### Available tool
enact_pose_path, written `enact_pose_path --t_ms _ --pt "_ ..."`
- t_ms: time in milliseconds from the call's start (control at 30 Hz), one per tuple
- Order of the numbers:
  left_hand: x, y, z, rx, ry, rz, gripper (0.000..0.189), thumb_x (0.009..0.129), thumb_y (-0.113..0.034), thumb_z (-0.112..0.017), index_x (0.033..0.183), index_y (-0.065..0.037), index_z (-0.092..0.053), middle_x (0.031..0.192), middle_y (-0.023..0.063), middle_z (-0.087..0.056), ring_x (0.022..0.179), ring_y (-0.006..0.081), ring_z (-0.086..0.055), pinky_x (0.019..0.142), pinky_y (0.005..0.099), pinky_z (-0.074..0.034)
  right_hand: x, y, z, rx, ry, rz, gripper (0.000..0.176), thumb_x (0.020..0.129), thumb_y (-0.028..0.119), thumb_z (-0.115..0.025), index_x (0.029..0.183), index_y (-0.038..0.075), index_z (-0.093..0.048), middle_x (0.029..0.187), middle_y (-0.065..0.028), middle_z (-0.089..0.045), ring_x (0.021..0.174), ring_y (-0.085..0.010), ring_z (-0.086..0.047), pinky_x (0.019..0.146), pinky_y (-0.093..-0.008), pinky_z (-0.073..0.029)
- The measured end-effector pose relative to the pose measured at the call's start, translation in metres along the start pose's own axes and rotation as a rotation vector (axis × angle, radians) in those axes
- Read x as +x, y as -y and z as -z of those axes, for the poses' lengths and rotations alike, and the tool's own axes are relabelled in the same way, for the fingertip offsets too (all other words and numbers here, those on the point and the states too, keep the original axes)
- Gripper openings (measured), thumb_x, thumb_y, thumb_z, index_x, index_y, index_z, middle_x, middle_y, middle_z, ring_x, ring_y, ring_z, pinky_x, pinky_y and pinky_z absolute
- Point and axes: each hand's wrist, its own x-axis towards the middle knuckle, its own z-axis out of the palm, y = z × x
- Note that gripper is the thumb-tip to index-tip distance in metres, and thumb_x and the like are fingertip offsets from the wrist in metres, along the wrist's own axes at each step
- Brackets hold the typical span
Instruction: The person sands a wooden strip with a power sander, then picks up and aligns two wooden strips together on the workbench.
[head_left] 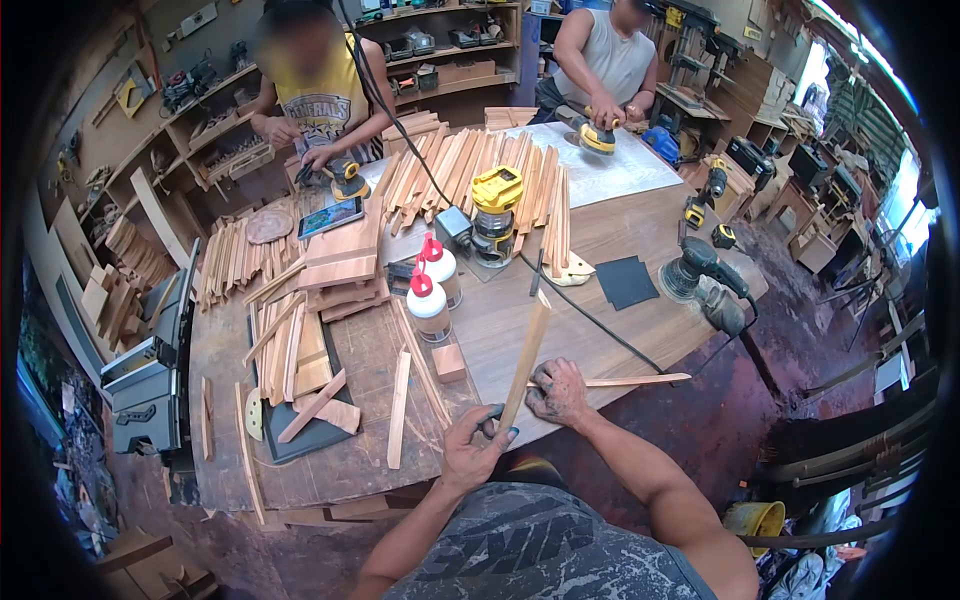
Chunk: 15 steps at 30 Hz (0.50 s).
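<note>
My left hand [476, 445] grips the lower end of a wooden strip [527, 360], which rises at a slant above the table's front edge. My right hand [558, 392] is beside it, fingers curled, at the end of another thin strip [635, 380] that lies toward the right; whether the fingers pinch it is hard to make out. Two glue bottles with red caps [428, 307] stand beyond my hands, next to a small wood block [449, 363]. A yellow router [494, 215] is farther back, in front of a large pile of strips [440, 170].
Black sandpaper sheets [628, 283] and a sander [690, 270] are on the right. A black cord [610, 332] crosses the table [590, 215]. Loose strips [290, 350] and a black tray [300, 441] lie left. Two people work at the far side, one using a sander [597, 138].
</note>
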Motion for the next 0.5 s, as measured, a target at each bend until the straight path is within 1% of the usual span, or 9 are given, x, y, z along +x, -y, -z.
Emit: enact_pose_path --t_ms 100,500 --pt "-0.0032 0.0027 0.0033 -0.001 0.040 0.038 0.043 0.085 0.002 -0.083 0.125 0.000 -0.067 0.109 0.0057 -0.066 0.087 0.0104 -0.058 0.081 0.0264 -0.049 0.0002 0.0001 0.0002 0.006 -0.004 0.000 0.027 0.071 0.025 -0.079 0.094 0.012 -0.078 0.099 -0.0057 -0.064 0.097 -0.0269 -0.060 0.085 -0.0421 -0.047" --pt "-0.0044 0.0079 0.0031 -0.020 0.017 0.114 0.042 0.086 0.003 -0.082 0.125 0.003 -0.066 0.105 0.0032 -0.065 0.087 0.0084 -0.056 0.079 0.0238 -0.048 0.0020 0.0010 0.0013 0.006 -0.046 0.017 0.024 0.069 0.023 -0.078 0.090 0.012 -0.076 0.096 -0.0047 -0.064 0.093 -0.0265 -0.060 0.080 -0.0422 -0.047"
